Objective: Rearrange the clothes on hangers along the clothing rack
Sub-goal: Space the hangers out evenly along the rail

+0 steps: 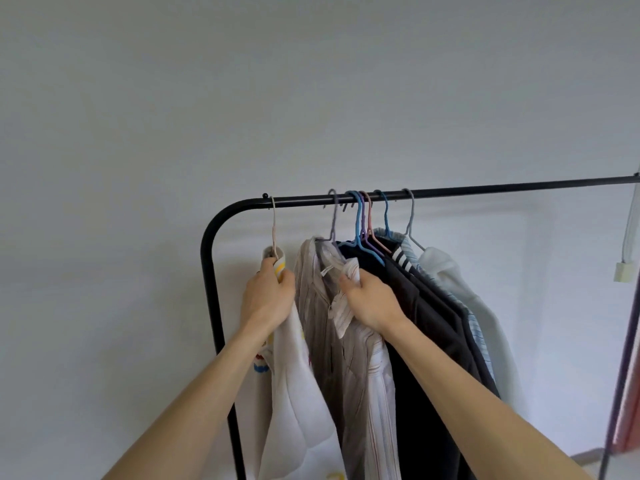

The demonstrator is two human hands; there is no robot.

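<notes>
A black clothing rack (485,188) runs across the view with several garments on coloured hangers bunched at its left end. My left hand (268,292) grips the collar of a white top with yellow stripes (294,393), which hangs on a beige hanger (274,226) at the far left. My right hand (370,299) grips the collar of a striped light shirt (360,375) on a grey-purple hanger (333,220). To the right hang dark garments (426,323), a blue striped shirt (481,327) and a pale white top (464,289).
The rack's curved left post (211,289) stands just left of my left hand. The rail to the right of the clothes is bare. A white cord with a plug (627,268) hangs at the right edge, beside a pinkish cloth (628,410). A plain wall lies behind.
</notes>
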